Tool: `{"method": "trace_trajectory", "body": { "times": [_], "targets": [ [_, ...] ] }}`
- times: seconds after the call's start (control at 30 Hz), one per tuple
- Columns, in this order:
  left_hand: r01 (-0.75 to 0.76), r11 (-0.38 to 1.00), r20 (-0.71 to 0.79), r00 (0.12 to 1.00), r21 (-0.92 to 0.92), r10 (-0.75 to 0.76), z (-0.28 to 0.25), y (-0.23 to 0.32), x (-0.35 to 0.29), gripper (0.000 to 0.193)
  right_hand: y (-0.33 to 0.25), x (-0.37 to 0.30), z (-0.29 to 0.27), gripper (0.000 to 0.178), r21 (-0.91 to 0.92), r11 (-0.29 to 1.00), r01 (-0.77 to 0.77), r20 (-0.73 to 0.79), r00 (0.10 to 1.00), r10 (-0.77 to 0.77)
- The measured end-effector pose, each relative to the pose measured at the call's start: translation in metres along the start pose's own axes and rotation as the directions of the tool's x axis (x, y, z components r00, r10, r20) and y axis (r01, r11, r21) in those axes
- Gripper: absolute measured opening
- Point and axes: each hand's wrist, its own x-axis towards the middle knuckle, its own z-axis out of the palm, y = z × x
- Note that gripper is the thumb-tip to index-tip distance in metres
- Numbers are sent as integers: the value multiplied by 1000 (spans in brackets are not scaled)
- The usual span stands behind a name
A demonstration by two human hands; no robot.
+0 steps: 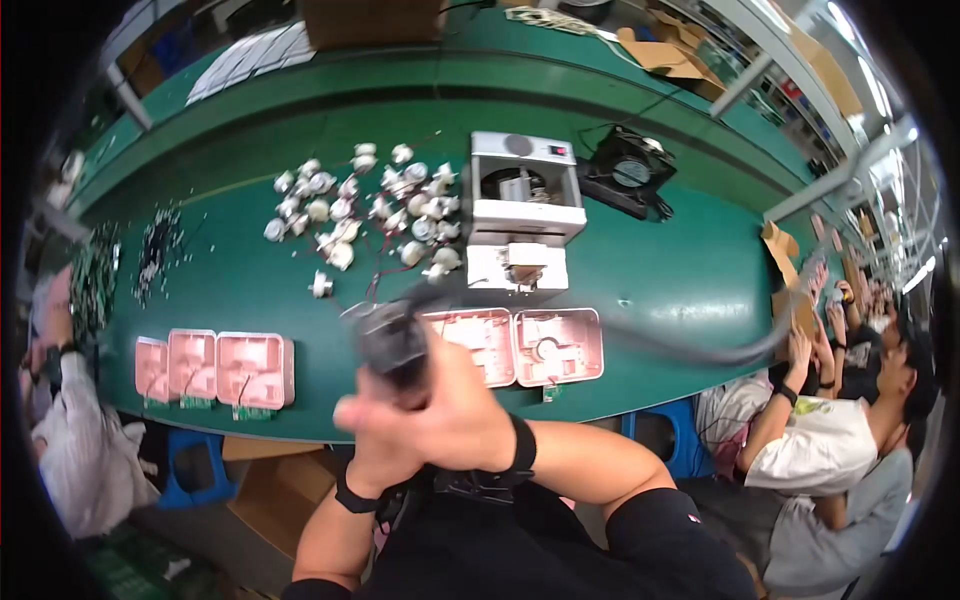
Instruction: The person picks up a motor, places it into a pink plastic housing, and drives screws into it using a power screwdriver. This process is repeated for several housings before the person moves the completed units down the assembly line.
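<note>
The two hands came together over the near edge of the green table (690, 260), the right hand (465, 415) overlapping the left hand (385, 455). The right one was closed around a blurred black tool (390, 340), which stuck up above the knuckles; the left one was pressed up against its lower part, and whether its fingers gripped the tool or only steadied it could not be told. Each wrist wore a black band (524, 447). A dark cord (690, 348), smeared by motion, curved across the table to the right of the hands.

Just beyond the right hand were open pink shells, the farthest right one (592, 345) in full view and its neighbour partly covered by the hand and tool; a small green circuit board (553, 394) lay at the near edge of the farthest right shell. Left of the hands, apart from them, stood three more pink shells (255, 370) in a row.

Ahead of the hands, a loose cluster of small white parts (340, 205) with thin wires spread over the table. Ahead and slightly right stood a white machine (525, 215), with a black fan (632, 172) beyond it to the right.
</note>
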Motion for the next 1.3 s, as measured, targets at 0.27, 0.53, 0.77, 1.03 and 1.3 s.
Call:
{"method": "trace_trajectory", "body": {
  "times": [0.27,0.53,0.77,1.03,1.3],
  "targets": [
    [135,938,-19,991,320,-136,-62,-20,-19,19,46,-66,-106,32,-973,195,-124,-164,965,-204],
    [54,902,50,995,428,-83,-49,-25,-3,17,74,-61,-107,32,-969,80,-233,-246,934,-259],
    [31,864,80,993,503,-82,-57,-34,-21,18,67,-93,-152,27,-959,53,-280,-284,924,-255],
    [199,884,-78,980,423,-184,-41,-21,-27,19,50,-113,-282,28,-871,-132,-473,-417,855,-308],
    [161,879,-22,985,448,-169,-23,-26,-25,20,35,-94,-316,24,-888,95,-450,-459,847,-269]
  ]
}}
